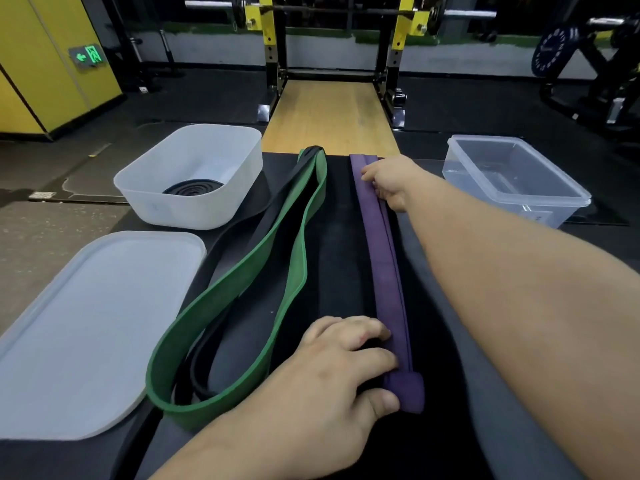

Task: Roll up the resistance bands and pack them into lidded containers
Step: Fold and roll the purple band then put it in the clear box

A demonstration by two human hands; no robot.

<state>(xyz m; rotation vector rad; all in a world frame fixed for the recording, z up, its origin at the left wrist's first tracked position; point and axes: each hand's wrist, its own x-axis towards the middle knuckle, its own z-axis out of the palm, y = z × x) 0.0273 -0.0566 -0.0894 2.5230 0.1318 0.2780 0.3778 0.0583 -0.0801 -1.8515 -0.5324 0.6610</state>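
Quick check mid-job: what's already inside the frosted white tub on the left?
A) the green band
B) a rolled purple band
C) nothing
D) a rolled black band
D: a coiled black band lies on the tub's floor, while the purple band and green band lie on the mat.
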